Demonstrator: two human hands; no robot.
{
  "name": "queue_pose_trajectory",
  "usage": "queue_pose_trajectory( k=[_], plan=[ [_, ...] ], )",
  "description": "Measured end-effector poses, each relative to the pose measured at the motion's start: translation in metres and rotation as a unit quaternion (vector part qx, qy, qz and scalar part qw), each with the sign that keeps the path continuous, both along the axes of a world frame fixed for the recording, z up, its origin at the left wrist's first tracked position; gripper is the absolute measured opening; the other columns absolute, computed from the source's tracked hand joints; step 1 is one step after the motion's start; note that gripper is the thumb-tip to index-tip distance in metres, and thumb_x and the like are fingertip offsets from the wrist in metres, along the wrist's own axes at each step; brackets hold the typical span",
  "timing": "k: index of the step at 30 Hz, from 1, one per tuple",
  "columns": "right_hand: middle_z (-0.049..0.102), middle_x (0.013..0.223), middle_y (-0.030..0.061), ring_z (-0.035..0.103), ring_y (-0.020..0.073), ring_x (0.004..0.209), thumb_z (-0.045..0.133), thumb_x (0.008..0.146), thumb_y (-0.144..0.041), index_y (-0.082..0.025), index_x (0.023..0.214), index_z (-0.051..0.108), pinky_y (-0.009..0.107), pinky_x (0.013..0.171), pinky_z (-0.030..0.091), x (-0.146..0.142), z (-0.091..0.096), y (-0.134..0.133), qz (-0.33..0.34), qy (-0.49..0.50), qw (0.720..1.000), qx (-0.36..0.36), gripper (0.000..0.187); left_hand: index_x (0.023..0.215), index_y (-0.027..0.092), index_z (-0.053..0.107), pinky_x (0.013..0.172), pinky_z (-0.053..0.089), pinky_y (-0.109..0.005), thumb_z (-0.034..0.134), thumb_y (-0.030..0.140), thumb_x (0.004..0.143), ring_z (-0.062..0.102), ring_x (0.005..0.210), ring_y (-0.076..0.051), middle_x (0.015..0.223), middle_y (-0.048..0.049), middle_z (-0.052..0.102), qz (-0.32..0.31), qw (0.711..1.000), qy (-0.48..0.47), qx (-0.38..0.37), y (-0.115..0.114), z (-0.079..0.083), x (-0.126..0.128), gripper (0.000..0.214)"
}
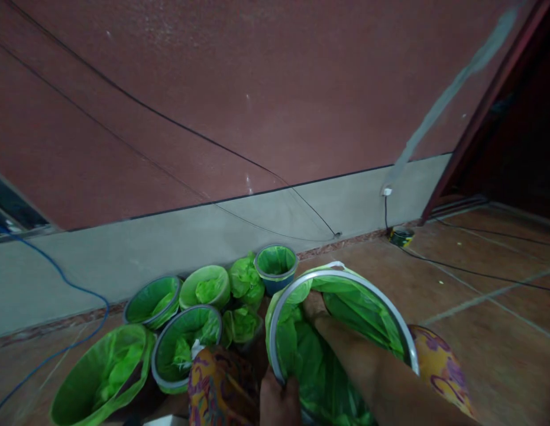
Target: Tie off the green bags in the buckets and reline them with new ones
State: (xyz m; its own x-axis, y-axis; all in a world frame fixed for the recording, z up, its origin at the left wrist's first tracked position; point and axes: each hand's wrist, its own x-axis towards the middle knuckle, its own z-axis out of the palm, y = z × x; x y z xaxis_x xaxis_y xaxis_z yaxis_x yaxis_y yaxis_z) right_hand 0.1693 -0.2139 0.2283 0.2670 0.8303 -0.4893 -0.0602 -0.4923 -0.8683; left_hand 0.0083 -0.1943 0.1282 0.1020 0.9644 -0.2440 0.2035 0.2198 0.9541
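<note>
Your left hand is gripping the near left part of the rim of a grey-rimmed bin, though its underside is staying out of view. Your right hand is reaching inside, pressing on the green liner near the far left of the opening; its fingers are hiding in the folds, so whether they are pinching or spreading is not showing.

For a good result, you should be bracing the rim firmly with the left hand while pushing the plastic outward with a flat palm, working around the wall bit by bit. Pulling too hard at one spot would probably be dragging the liner's edge off the rim.

Your right forearm is slanting across the opening from the lower right, with the wrist lying below the rim. Your left hand is sitting low and close to you, outside the opening. The bin is standing between your knees, and patterned cloth is covering them.

Beyond, to the left, more green-lined bins are clustering, and a small blue bin is standing just behind yours, near the wall.
</note>
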Motion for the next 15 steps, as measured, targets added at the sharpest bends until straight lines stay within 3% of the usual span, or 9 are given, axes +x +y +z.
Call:
queue_pose_trajectory(
  k=[3,6,11,13,15],
  plan=[
    [0.074,0.105,0.0083,0.074,0.0215,0.083,0.018,0.090,-0.070,-0.026,0.133,0.054,0.031,0.064,0.060,-0.003,0.007,-0.003,0.001,0.047,0.999,-0.023,0.071,0.079,0.014,0.068,0.067,0.052,-0.031,0.055,0.026,0.062,0.066,0.073,-0.025,0.074,-0.0084,0.072,0.013,1.000,0.021,-0.005,0.000,0.001,-0.002,0.025],
    [0.074,0.106,0.0084,0.073,0.0220,0.086,0.021,0.091,-0.067,-0.025,0.138,0.048,0.033,0.072,0.059,-0.005,0.009,-0.008,0.030,0.071,0.997,0.022,0.068,0.074,0.015,0.066,0.062,0.051,-0.029,0.053,0.025,0.061,0.065,0.067,-0.024,0.066,-0.0065,0.069,0.013,1.000,0.017,-0.005,0.001,0.000,-0.003,0.021],
    [0.074,0.105,0.0059,0.071,0.0228,0.091,0.033,0.091,-0.062,-0.028,0.135,0.052,0.036,0.078,0.058,-0.011,0.022,-0.016,0.056,0.134,0.988,0.053,0.059,0.084,0.012,0.069,0.063,0.052,-0.029,0.051,0.024,0.063,0.066,0.070,-0.024,0.075,-0.0072,0.072,0.008,1.000,-0.004,-0.023,0.004,0.004,-0.007,0.030],
    [0.074,0.104,0.0062,0.072,0.0228,0.091,0.038,0.091,-0.060,-0.029,0.133,0.055,0.036,0.078,0.058,-0.012,0.024,-0.016,0.069,0.107,0.990,0.062,0.055,0.082,0.012,0.069,0.062,0.052,-0.029,0.051,0.024,0.062,0.066,0.069,-0.024,0.074,-0.0073,0.072,0.002,1.000,-0.002,-0.026,0.003,0.008,-0.010,0.029],
    [0.075,0.101,0.0074,0.072,0.0227,0.089,0.040,0.091,-0.058,-0.027,0.131,0.057,0.035,0.078,0.057,-0.012,0.021,-0.014,0.087,0.011,0.990,0.106,0.054,0.080,0.012,0.070,0.062,0.052,-0.029,0.053,0.025,0.062,0.066,0.068,-0.024,0.073,-0.0075,0.072,0.001,1.000,-0.010,-0.029,0.000,0.013,-0.012,0.028]
  ],
)
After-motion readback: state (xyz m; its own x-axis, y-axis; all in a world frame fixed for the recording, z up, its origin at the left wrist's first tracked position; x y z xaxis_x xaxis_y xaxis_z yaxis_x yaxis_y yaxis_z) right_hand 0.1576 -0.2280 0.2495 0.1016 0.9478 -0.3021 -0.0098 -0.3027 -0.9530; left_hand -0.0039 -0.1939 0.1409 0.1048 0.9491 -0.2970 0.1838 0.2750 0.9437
